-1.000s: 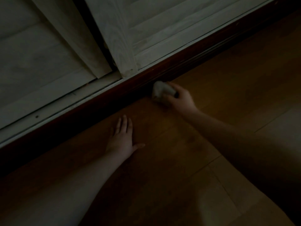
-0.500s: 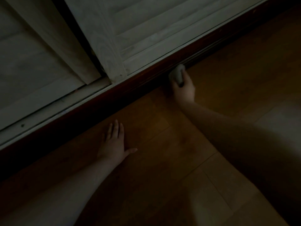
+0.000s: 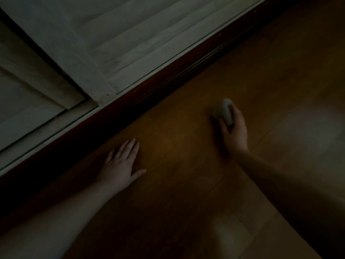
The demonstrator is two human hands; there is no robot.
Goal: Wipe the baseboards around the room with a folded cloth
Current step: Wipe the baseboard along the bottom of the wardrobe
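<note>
Right hand [image 3: 234,131] has pulled the cloth [image 3: 225,111] off the baseboard [image 3: 168,75].

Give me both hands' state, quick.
Left hand: open, flat on the floor.
Right hand: gripping the cloth, off the baseboard.

Lighting's super dim so colours are muted. The floor [image 3: 186,184] is warm orange-brown wood with faint plank seams, plus a paler washed-out patch toward its right edge. The baseboard [image 3: 168,79] is dark reddish brown, almost black in shadow. The panelled doors [image 3: 130,34] above look pale greyish white with light wood grain. The cloth [image 3: 225,111] is off-white, kinda grey.
</note>
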